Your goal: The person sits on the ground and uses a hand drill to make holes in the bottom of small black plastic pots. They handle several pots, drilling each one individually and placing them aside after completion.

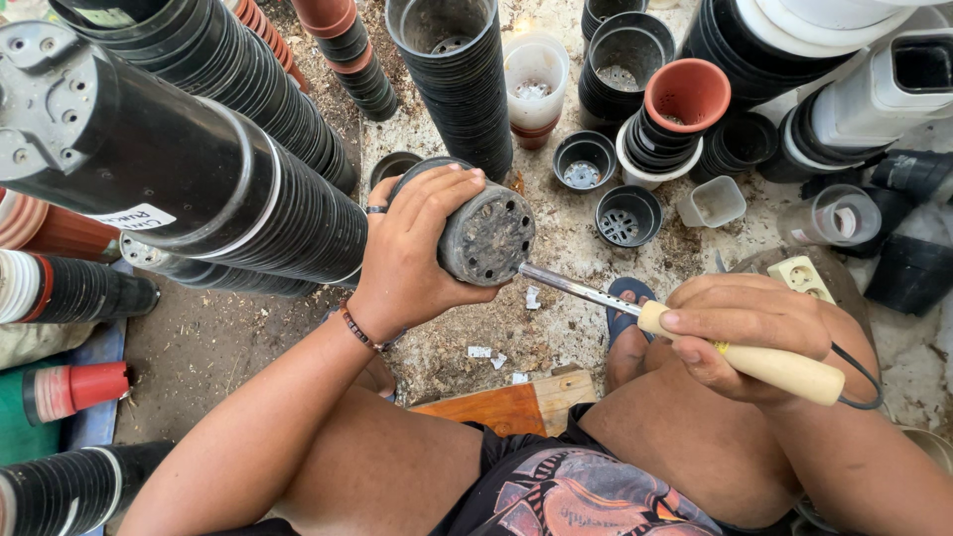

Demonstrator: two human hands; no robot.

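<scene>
My left hand (412, 253) grips a black plastic plant pot (484, 234) turned on its side, its dirty perforated bottom facing me. My right hand (740, 333) holds a soldering iron (740, 354) by its pale wooden handle. The iron's metal rod runs up and left, and its tip touches the lower right edge of the pot's bottom. A black cord leaves the handle's end at the right. My bare knees frame the lower part of the view.
Tall stacks of black pots (199, 169) rise at the left and top, with terracotta-coloured pots (687, 94) and white containers (534, 71) among them. Single small pots (627, 214) stand on the dirty floor. A wooden board (516, 402) lies between my legs, and a socket strip (802, 276) sits at the right.
</scene>
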